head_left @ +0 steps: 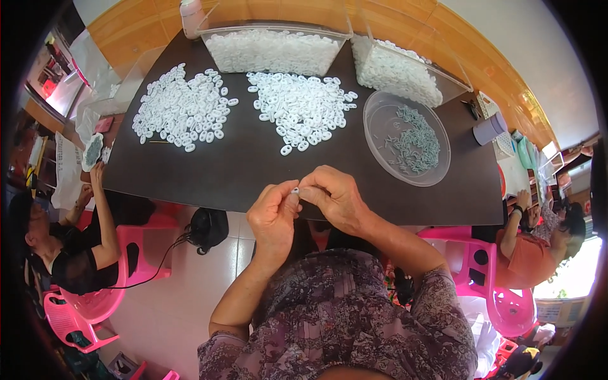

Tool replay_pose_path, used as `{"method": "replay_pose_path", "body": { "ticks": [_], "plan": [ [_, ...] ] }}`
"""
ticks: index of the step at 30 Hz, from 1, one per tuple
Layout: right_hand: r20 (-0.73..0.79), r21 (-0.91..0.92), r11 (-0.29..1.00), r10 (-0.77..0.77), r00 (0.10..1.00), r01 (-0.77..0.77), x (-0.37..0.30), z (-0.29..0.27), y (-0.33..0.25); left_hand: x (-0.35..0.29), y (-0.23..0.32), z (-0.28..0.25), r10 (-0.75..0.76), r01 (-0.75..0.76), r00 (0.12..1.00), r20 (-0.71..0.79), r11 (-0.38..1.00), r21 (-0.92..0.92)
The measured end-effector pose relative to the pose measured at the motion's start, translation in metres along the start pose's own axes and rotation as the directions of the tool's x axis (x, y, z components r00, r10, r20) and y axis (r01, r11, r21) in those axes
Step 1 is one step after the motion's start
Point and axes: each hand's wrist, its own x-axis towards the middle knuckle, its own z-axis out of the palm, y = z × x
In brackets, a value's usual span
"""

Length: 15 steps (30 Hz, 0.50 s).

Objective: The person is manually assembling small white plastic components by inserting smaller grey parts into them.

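Over the table's front edge, my left hand (275,212) pinches a small white oval piece (295,190) between thumb and fingertips. My right hand (335,195) meets it there, its thumb and fingers closed together at the piece; whatever they grip is hidden. Beyond my hands lie two loose piles of white oval plastic pieces with holes, one in the middle (303,109) and one at the left (180,107). To the right, a clear round tray (378,147) holds many small grey-green pin-like parts (418,142).
Two clear bins of white pieces, one (272,54) behind the piles and another (399,73) right of it, stand at the back of the dark table (253,174). A lilac-lidded jar (489,130) is at right. People sit at left (76,247) and right (529,253) near pink chairs.
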Motion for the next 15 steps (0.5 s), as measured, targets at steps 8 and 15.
{"method": "replay_pose_path", "body": {
  "ticks": [8,15],
  "plan": [
    [0.003,-0.557,0.77,-0.373,0.928,0.311,0.054,0.002,0.033,0.007,-0.005,-0.015,-0.222,0.194,0.974,-0.045,0.921,-0.339],
    [0.285,-0.69,0.569,-0.355,0.89,0.448,0.067,0.011,0.034,0.008,-0.005,-0.019,-0.247,0.209,0.967,-0.061,0.908,-0.363]
  ]
}}
